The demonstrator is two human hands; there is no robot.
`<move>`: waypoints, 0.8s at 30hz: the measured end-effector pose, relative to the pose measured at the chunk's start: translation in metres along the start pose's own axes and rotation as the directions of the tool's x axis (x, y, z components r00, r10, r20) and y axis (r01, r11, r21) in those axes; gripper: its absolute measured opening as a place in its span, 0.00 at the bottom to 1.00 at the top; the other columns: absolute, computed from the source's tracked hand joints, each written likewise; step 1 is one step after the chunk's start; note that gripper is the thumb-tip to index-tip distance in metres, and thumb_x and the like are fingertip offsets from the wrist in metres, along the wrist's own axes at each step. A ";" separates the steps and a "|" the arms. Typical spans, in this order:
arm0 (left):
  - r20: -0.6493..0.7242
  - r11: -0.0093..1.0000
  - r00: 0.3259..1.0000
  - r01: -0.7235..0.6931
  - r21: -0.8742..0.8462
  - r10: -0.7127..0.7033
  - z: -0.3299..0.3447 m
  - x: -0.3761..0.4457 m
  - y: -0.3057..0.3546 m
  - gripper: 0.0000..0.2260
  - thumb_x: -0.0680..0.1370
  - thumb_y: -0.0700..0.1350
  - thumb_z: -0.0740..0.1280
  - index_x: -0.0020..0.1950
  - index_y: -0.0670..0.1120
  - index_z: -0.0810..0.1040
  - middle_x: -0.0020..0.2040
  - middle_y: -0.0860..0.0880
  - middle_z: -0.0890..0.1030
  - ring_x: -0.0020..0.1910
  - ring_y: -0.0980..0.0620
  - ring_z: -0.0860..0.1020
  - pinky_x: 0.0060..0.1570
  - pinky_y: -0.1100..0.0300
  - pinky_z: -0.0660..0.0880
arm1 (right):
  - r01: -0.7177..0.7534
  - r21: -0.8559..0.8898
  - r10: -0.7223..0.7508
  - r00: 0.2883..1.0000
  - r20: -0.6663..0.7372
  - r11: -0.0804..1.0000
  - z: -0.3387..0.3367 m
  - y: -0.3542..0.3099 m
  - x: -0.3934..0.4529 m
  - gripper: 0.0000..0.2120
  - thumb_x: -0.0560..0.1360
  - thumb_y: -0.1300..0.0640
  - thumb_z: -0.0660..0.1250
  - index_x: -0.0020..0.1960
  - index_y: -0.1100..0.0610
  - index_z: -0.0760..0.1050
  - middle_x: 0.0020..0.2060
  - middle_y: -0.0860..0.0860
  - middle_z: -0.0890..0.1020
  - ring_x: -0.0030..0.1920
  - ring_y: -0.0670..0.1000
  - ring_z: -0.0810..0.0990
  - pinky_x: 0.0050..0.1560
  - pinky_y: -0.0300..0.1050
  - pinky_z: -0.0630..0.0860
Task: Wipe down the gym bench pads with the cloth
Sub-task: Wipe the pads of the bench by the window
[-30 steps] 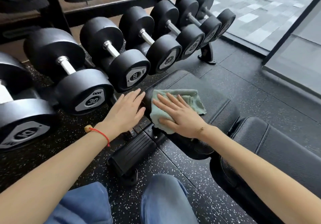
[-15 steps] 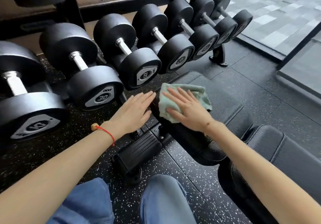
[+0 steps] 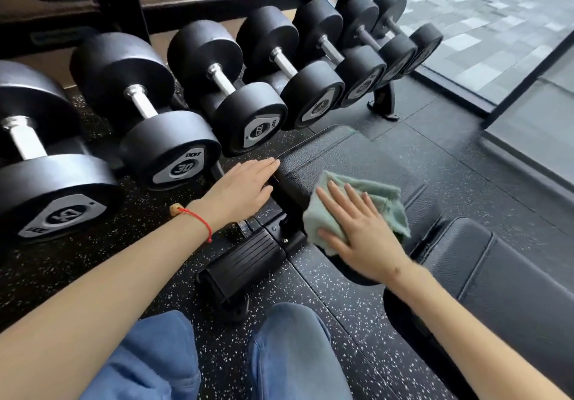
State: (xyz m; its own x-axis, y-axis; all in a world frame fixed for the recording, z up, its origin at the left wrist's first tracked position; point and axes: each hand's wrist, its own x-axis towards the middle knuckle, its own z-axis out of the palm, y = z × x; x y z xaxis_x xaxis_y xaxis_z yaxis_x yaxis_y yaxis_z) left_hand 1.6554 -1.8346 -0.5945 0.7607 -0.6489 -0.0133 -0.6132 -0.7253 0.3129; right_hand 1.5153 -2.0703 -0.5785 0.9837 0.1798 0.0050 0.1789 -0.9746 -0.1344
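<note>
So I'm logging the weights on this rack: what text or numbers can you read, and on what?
"30" and "DKN": end plate of the dumbbell by the left hand.
Upside-down digits, maybe "22.5": plate of the next dumbbell; uncertain.
Other dumbbell plates: too blurred or tilted.

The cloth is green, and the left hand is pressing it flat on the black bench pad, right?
Not quite. The head view shows the right hand pressing the green cloth flat on the black bench pad. The left hand only rests on the pad's edge.
</note>
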 end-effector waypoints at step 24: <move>-0.144 0.995 0.984 -0.103 0.015 0.104 0.009 0.004 0.026 0.25 0.81 0.44 0.58 0.79 0.47 0.58 0.78 0.48 0.59 0.78 0.49 0.56 0.77 0.49 0.52 | -0.167 -0.075 0.162 0.984 -0.069 0.983 0.014 -0.015 0.031 0.41 0.75 0.31 0.56 0.80 0.46 0.44 0.80 0.48 0.47 0.79 0.55 0.43 0.78 0.53 0.39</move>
State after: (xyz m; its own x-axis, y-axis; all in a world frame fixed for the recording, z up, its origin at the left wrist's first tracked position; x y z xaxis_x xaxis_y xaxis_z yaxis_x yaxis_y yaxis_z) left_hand 1.6404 -1.8581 -0.5950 0.7157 -0.6808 0.1560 -0.6911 -0.6581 0.2988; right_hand 1.5431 -2.0484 -0.5903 0.9986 0.0098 0.0514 0.0129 -0.9982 -0.0591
